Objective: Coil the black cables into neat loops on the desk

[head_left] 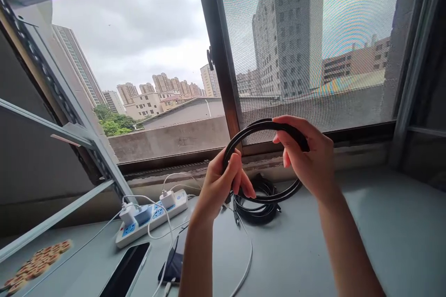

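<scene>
A black cable (259, 126), wound into a loop of a few turns, is held up between both hands above the grey table. My left hand (223, 176) is closed around the loop's left side, its fingers curled inside the ring. On the upper right, my right hand (310, 148) pinches the loop between thumb and fingers. Behind and below the raised loop, a second coil of black cable (259, 213) lies on the table, partly covered from view by the held one. The ends of the held cable cannot be made out.
A white power strip (153, 218) with plugged-in chargers stands at the left. Near it lie a phone (127, 269), a dark device (172, 264) and white charging cords (249, 260). A metal shelf frame (80, 125) rises on the left; a window (160, 55) fills the back.
</scene>
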Demonstrator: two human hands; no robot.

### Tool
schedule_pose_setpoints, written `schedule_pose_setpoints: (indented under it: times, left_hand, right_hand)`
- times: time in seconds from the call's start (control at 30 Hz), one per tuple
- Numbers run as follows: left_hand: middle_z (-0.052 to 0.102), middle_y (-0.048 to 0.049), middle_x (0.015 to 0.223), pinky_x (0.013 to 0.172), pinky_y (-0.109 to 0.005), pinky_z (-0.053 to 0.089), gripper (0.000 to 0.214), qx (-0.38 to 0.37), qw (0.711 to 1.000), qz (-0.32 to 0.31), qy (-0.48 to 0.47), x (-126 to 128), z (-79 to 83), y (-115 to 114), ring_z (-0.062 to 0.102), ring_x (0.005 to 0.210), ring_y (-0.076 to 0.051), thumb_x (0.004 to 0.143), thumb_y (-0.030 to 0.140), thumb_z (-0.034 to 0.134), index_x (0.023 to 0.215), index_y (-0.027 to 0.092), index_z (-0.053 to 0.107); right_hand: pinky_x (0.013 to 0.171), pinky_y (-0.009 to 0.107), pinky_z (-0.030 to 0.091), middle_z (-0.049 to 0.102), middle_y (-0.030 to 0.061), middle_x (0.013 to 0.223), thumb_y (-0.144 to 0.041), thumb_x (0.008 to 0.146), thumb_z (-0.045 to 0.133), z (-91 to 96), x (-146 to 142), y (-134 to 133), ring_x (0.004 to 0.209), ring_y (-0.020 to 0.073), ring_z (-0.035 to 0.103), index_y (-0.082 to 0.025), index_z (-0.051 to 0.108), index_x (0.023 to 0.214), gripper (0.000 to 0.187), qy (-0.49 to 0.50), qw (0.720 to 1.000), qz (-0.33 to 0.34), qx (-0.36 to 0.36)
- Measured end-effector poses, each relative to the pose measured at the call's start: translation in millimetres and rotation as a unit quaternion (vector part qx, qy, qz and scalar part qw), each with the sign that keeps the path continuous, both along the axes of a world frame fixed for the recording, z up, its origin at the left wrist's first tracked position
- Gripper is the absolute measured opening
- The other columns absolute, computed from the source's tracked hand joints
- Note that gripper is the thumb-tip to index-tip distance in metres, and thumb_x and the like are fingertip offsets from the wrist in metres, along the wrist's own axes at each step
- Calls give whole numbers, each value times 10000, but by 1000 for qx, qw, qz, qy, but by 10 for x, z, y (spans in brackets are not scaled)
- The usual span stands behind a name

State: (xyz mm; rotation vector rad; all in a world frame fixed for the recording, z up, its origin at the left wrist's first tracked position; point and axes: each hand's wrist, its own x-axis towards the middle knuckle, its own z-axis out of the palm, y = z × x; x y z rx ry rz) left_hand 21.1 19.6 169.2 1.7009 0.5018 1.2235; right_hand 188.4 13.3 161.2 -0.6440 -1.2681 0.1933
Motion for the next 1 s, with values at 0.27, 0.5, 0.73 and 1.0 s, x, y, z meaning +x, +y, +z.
schedule_pose_setpoints:
  times: [0.27, 0.5, 0.73, 1.0]
  left_hand:
    - [183, 43, 262, 350, -206, 291, 658, -90, 992, -66, 49, 138, -36, -46, 496, 303, -132, 849, 580, 441, 384, 192, 182]
    - [239, 37, 257, 289, -229, 122, 673, 31, 994, 107, -18, 220, -123, 14, 369, 229, -82, 806, 567, 534, 332, 183, 248]
    - [267, 51, 257, 297, -230, 143, 606, 134, 970, 200, -23, 105, -91, -35, 350, 240, -78, 789, 511, 595, 358, 188, 317]
    - [265, 37, 245, 288, -213, 123, 642, 146, 962, 210, -96, 28, -30, -6, 326, 231, -67, 777, 505, 614, 334, 166, 297]
  right_hand:
    - [320, 193, 318, 627, -32, 714, -333, 745, 687, -3, 109, -50, 379, 49, 432, -264, 659, 864, 141, 37, 998, -49, 3]
    - [401, 213, 405, 610, 16, 980, -383, 735, 679, 1, 77, 43, 476, 50, 484, -270, 654, 938, 233, 52, 998, -31, -36]
    - [578, 263, 525, 487, 28, 1254, -423, 701, 690, -76, 127, 264, 818, 145, 588, -352, 559, 1169, 491, 10, 998, 51, -45]
    - [711, 321, 539, 604, 49, 1166, -369, 726, 676, -62, 25, 228, 895, 178, 624, -273, 591, 1158, 451, -4, 996, 30, -89]
